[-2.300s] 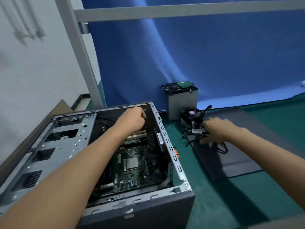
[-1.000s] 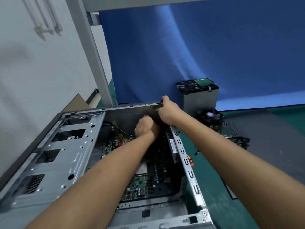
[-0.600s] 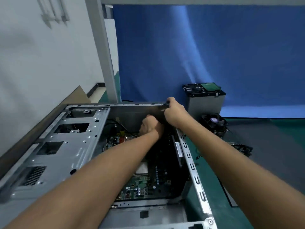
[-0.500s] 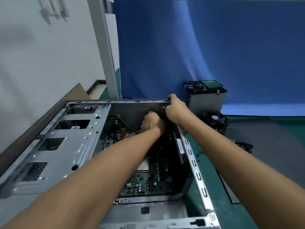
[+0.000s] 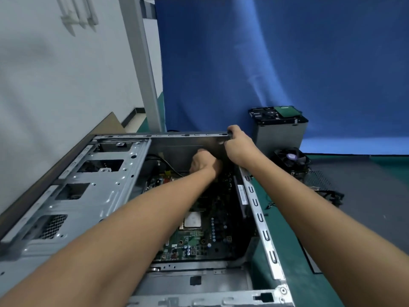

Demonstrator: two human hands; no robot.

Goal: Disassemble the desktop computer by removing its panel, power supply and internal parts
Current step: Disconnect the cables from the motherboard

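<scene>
While your right hand (image 5: 240,147) gripped the far corner of the case (image 5: 257,216), your left hand (image 5: 204,162) curled inside it, its hold hidden; yanking could crack the motherboard (image 5: 194,244)

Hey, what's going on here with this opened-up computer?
A person is taking apart a desktop computer case, which lies open on a green surface. Their right hand grips the case's far right corner, while the left hand reaches inside with fingers curled, above the far end of the motherboard; what it holds is hidden. A grey metal box with a drive on top and a cooling fan sit outside the case, to its right.
</scene>
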